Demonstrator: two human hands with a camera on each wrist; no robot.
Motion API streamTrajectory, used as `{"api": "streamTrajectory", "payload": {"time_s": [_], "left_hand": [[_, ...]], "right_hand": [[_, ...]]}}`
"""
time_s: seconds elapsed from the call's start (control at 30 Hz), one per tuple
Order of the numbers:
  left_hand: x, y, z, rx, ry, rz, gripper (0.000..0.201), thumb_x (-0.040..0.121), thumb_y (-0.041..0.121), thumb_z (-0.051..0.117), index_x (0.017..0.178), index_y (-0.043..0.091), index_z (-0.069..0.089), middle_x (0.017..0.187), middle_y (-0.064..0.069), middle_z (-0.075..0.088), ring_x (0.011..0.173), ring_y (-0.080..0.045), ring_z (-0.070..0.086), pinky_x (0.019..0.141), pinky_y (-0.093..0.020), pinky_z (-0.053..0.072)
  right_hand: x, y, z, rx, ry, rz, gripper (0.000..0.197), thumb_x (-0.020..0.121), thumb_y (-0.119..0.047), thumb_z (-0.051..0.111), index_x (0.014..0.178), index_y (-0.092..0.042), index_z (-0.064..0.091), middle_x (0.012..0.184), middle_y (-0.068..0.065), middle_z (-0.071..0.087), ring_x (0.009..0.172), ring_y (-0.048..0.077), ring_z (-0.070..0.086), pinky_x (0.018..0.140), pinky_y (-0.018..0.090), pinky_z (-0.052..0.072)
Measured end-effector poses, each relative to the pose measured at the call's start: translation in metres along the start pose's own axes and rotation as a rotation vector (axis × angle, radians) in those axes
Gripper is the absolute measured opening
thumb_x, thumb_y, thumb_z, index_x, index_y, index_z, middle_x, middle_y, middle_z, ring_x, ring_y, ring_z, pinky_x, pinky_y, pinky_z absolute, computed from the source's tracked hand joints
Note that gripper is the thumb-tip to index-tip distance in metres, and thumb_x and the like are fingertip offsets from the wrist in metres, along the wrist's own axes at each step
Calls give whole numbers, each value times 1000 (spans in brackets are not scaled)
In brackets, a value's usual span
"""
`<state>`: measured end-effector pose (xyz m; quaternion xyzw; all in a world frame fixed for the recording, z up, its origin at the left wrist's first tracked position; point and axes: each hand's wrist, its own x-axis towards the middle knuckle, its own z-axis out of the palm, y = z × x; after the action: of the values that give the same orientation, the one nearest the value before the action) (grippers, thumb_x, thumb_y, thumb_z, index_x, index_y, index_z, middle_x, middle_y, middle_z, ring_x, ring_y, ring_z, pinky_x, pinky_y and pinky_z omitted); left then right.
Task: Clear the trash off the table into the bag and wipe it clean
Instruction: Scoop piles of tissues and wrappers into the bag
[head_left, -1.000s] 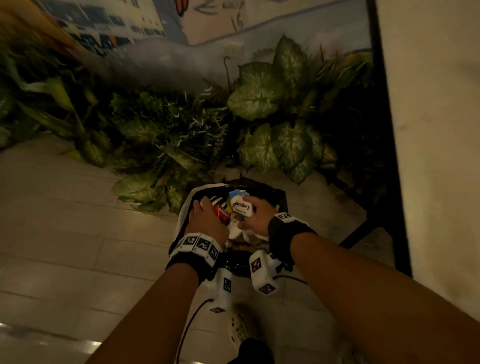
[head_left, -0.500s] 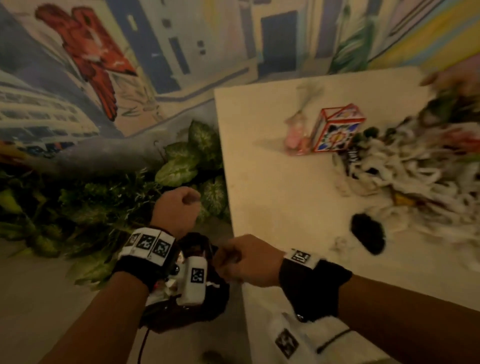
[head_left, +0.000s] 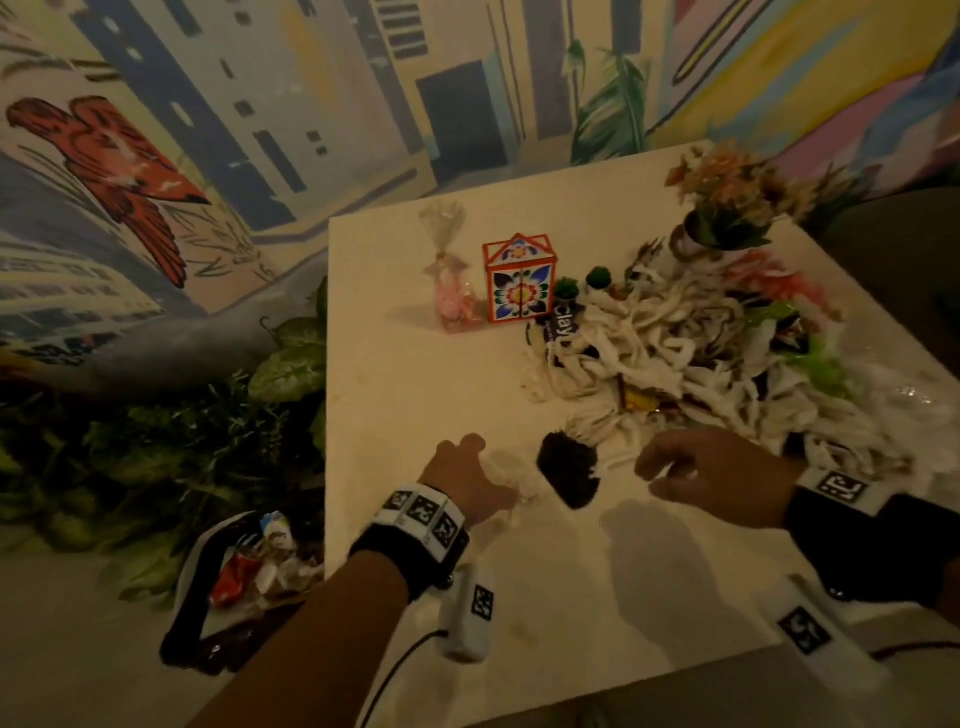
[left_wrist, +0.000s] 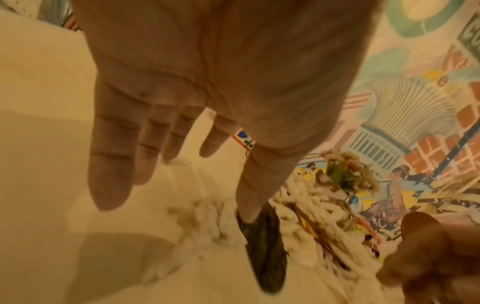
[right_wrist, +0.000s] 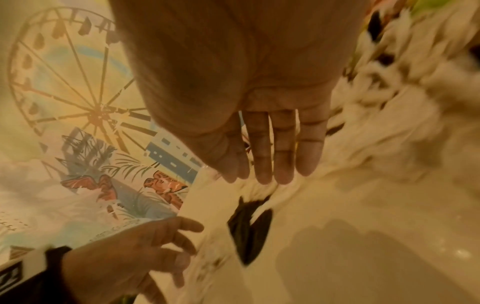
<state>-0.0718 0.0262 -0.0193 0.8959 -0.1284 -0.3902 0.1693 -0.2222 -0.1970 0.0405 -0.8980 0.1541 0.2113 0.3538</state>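
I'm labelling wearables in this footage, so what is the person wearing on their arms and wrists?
Both forearms are bare, with no sleeves. Each wrist carries a black band edged by a white strip of square black-and-white code tags. A white boxy camera unit with its own tag hangs below the left wrist, trailing a thin dark cable. The right wrist has a matching white unit.

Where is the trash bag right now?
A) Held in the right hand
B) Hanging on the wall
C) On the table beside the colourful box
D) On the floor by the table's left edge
D: the bag sits open on the floor beside the table, and both hands are empty.
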Motion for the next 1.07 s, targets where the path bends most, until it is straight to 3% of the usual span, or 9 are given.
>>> {"api": "streamTrajectory", "payload": {"time_s": [0.1, 0.2, 0.3, 0.4, 0.5, 0.67, 0.8, 0.93, 1.07], "left_hand": [[3, 24, 27, 58, 24, -46, 104, 64, 58, 75, 146, 28, 18, 146, -6, 15, 125, -36, 42, 93, -45, 51], [3, 47, 44, 104, 68, -76, 108, 62, 61, 75, 145, 26, 15, 142, -9, 13, 127, -38, 39, 97, -43, 46], [10, 73, 52, 37, 115, -78, 110, 61, 56, 78, 145, 26, 14, 140, -9, 14, 127, -36, 38, 99, -42, 45], [22, 100, 54, -48, 127, -52, 117, 59, 51, 82, 148, 29, 11, 141, -8, 11, 131, -39, 32, 102, -45, 43], [33, 123, 56, -58, 135, 13, 116, 57, 45, 85, 147, 34, 13, 139, -9, 14, 129, -42, 32, 100, -47, 43], [44, 145, 71, 105, 183, 178, 96, 62, 57, 74, 142, 41, 23, 141, -12, 19, 130, -44, 24, 103, -50, 35], [53, 156, 90, 265, 204, 246, 84, 68, 70, 58, 140, 44, 21, 148, -11, 9, 129, -42, 19, 105, -51, 30], [65, 158, 97, 288, 273, 316, 54, 80, 51, 55, 130, 41, 36, 143, -10, 21, 122, -40, 27, 96, -48, 39], [65, 143, 88, 164, 347, 345, 36, 85, 23, 58, 121, 21, 51, 133, -12, 37, 111, -37, 42, 92, -46, 44]], "right_hand": [[-3, 30, -23, -6, 93, 84, 19, 84, -23, 68, 103, -25, 64, 107, -7, 64, 89, 9, 62, 79, 26, 51], [2, 50, -37, -43, 175, 188, 36, 81, -27, 72, 115, -24, 59, 117, -2, 56, 98, 17, 57, 79, 29, 44], [12, 66, -48, -130, 277, 220, 59, 75, -30, 75, 128, -23, 50, 128, 7, 46, 113, 26, 49, 86, 29, 39], [28, 73, -54, -175, 343, 221, 79, 72, -35, 77, 139, -26, 38, 143, 9, 31, 129, 32, 36, 103, 41, 38], [47, 73, -59, -268, 310, 209, 91, 71, -40, 78, 145, -33, 25, 155, 6, 11, 140, 36, 19, 110, 46, 31], [79, 77, -61, -280, 122, 216, 101, 74, -18, 77, 144, -50, 11, 156, -5, -20, 145, 39, 7, 100, 47, 44], [88, 80, -64, -341, 73, 184, 102, 73, -6, 74, 144, -50, 14, 153, -6, -31, 136, 43, 30, 82, 39, 55], [83, 87, -56, -450, 108, 145, 99, 68, -22, 79, 143, -46, 19, 152, -4, -31, 140, 45, 17, 95, 49, 48], [64, 97, -41, -401, 205, 152, 86, 70, -49, 73, 140, -39, 25, 154, 3, -6, 135, 39, 24, 99, 49, 44]]}}
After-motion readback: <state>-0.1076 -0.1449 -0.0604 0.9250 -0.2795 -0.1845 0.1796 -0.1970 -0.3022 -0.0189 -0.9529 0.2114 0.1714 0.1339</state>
